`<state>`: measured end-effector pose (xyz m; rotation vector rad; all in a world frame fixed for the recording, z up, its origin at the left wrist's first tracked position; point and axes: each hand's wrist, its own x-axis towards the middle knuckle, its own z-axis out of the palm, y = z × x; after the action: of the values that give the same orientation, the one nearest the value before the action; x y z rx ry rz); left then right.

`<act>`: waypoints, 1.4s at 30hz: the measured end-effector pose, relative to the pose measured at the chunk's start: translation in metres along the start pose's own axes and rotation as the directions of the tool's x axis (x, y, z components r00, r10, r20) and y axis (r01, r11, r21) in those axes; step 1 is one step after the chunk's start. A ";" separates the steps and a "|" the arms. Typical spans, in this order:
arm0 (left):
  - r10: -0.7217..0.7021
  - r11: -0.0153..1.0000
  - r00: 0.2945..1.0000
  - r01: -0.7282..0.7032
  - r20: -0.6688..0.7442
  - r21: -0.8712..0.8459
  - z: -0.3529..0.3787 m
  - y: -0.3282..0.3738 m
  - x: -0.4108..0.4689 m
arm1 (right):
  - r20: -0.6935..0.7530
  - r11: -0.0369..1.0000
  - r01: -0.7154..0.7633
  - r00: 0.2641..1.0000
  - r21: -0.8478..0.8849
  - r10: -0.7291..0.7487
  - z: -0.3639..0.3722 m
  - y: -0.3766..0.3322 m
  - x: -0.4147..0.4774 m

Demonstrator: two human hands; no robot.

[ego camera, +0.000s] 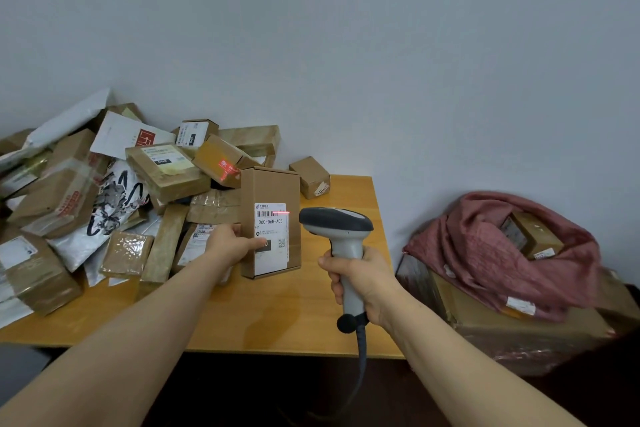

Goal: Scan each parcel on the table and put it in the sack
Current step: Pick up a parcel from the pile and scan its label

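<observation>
Gripping the handle of the barcode scanner (341,246), the right hand (360,282) is closing fully around it, the scanner head rising above the fist and the cable (360,357) trailing below it out of the lower frame. Just to the left of that grip, the left hand (230,244) is holding the upright parcel (270,222), a tall brown carton, by its lower left edge, thumb lying across the front face and the other fingers going out of sight behind the box. A red scan line is falling across the barcode on the white label (272,236), above and to the right of the thumb; a stray red glow is also showing on a box in the pile beyond. Judging by the one-handed hold, the carton is probably light; its board looks stiff and dry, so the long edges are the sensible places to pinch, keeping the label clear. Whether its base is resting on the table (277,315) or hovering just above cannot be told.

Beyond the left hand, the heap of parcels (104,191) is mixing taped cartons with soft, likely slippery poly mailers; many are overlapping, so their count and labels are hard to make out, and the heap is running off the left edge. Well to the right of the scanner grip, the red sack (502,253) is slumping on a large carton (519,326), its mouth showing one boxed parcel (533,236) inside; its depth and other contents are hidden by folds.
</observation>
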<state>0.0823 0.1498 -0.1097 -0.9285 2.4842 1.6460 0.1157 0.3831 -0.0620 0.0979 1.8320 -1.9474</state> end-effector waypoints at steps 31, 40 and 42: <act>-0.150 0.980 0.715 0.198 0.683 0.009 0.371 0.152 -0.034 | -0.422 0.834 -0.068 0.838 0.548 0.346 -0.371 0.035 0.037; -0.250 0.960 0.508 0.241 0.824 0.142 0.528 0.203 -0.048 | -0.612 0.809 0.038 0.675 0.586 0.412 -0.500 0.039 0.045; -0.256 0.956 0.525 0.260 0.812 0.133 0.559 0.213 -0.041 | -0.641 0.807 0.060 0.644 0.588 0.419 -0.519 0.040 0.051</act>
<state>-0.1538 0.6985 -0.1670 -0.3260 1.5910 1.4771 -0.0482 0.8672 -0.1739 1.4465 1.4398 -2.4162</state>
